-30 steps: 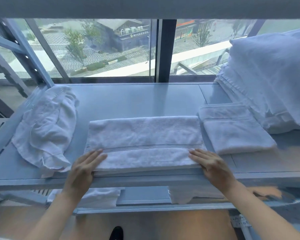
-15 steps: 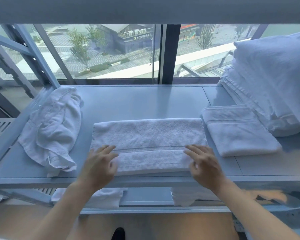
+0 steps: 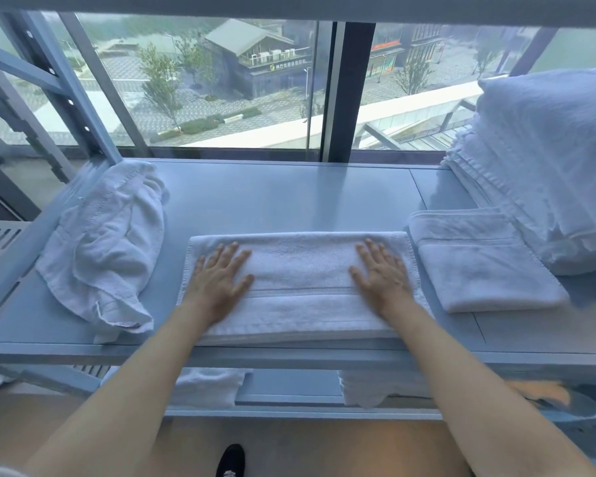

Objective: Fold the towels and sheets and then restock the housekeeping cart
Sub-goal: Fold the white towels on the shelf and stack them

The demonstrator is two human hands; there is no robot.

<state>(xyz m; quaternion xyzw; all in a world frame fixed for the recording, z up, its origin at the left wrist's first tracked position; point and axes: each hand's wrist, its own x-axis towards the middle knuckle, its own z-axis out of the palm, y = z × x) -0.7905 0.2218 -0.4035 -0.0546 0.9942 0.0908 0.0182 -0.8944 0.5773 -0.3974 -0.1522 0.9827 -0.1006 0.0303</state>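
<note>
A long white towel (image 3: 300, 270), folded into a strip, lies along the front of the grey shelf (image 3: 289, 197). My left hand (image 3: 217, 280) presses flat on its left part, fingers straight and spread. My right hand (image 3: 381, 273) presses flat on its right part the same way. A smaller folded white towel (image 3: 486, 266) lies just to the right of the strip. A crumpled white towel (image 3: 111, 242) lies at the shelf's left end.
A tall stack of folded white linen (image 3: 551, 160) fills the shelf's right end. Below, a lower shelf holds more white towels (image 3: 207, 387). A window (image 3: 221, 84) stands behind the shelf, with metal frame struts (image 3: 73, 87) at the left.
Both hands slid from the towel's near edge forward onto its top, and now lie flat, further apart from the front edge. The head moved closer.
</note>
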